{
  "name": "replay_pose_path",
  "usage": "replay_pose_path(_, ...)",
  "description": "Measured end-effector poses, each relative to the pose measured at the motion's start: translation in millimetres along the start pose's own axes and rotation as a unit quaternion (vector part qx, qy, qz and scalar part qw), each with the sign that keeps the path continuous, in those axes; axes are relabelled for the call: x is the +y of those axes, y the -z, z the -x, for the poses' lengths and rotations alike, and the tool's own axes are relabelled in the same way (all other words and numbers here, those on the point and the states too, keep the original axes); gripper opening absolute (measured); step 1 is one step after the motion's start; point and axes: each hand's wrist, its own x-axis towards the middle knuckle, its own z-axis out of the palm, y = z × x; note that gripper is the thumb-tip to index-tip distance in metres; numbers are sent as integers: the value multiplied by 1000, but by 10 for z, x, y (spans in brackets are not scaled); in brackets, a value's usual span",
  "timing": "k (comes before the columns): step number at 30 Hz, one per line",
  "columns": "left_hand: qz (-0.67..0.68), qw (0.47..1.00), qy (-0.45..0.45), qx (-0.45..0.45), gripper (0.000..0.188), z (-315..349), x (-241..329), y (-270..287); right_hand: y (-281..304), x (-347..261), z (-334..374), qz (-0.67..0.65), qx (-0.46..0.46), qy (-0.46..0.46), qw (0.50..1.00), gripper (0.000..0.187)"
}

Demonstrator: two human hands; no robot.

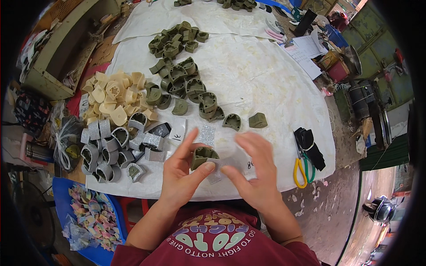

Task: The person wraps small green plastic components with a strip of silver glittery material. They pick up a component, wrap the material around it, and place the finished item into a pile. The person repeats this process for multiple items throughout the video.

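Observation:
My left hand (181, 177) is closed around an olive-green hollow block (200, 160), shaped like a shoe heel, its ribbed open side up. The thumb rests at its near edge, beside a pale strip. My right hand (259, 179) is open and somewhat blurred, its thumb close to that strip and its fingers apart. Beyond the block lies a silver glitter piece (207, 133) on the table. Several bare green blocks (195, 88) trail toward the far side. Left of my hands, several blocks covered in silver glitter material (104, 155) stand grouped together.
Cream-coloured blocks (116, 95) form a pile at the left on the white-covered table (275, 88). Scissors (301, 173) with yellow and green handles lie at the right by a black bundle (310, 148). A blue bin (117, 217) of colourful scraps stands at the lower left.

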Motion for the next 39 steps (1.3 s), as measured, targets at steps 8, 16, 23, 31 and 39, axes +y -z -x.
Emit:
replay_pose_path(8, -179, 969, -167, -17, 81, 29, -177, -116, -304, -43, 470, -716, 12, -376, 588, 24)
replay_pose_path(16, -315, 924, -199, -87, 80, 134, -117, -191, -217, 289, 460, -734, 18, -369, 570, 24)
replay_pose_path(23, -300, 934, -155, -118, 80, 73, -99, -218, -225, 345, 508, -754, 14, -332, 566, 23)
replay_pose_path(31, -299, 945, -126, -33, 66, 8, -206, -129, -328, 112, 522, -490, 110, -258, 825, 31)
replay_pose_path(39, -271, 930, -178, -175, 61, -24, -60, -60, -50, 322, 348, -654, -23, -378, 655, 31)
